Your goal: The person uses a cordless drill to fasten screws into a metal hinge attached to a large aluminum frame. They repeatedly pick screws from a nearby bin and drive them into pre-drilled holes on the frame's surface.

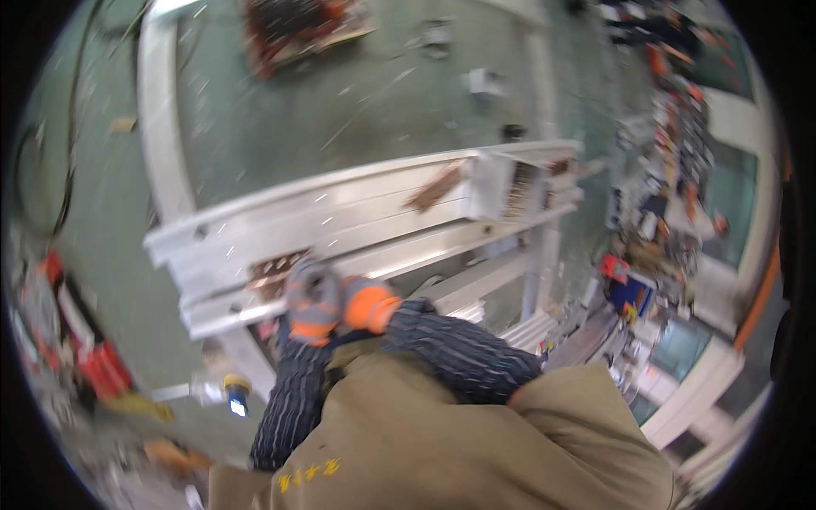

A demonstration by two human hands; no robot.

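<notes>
Both of my hands wear grey work gloves with orange cuffs. My left hand (313,296) sits against a copper-coloured piece with holes (275,273), at the near left of a long silvery metal beam assembly (357,197). Close beside it, almost touching, my right hand (370,301) rests at the beam's near edge. Motion blur and the gloves hide the fingertips, so any held object cannot be made out. Another copper-coloured strip (437,186) lies slantwise on the beam, left of a white block-like section (491,185).
Pale frame rails (162,115) support the beam over a green floor. A red-and-black object (299,29) stands beyond. Red items (102,370) and a dark cable (71,159) lie left. Cluttered benches (676,191) line the right, with a person (672,35) at the far end.
</notes>
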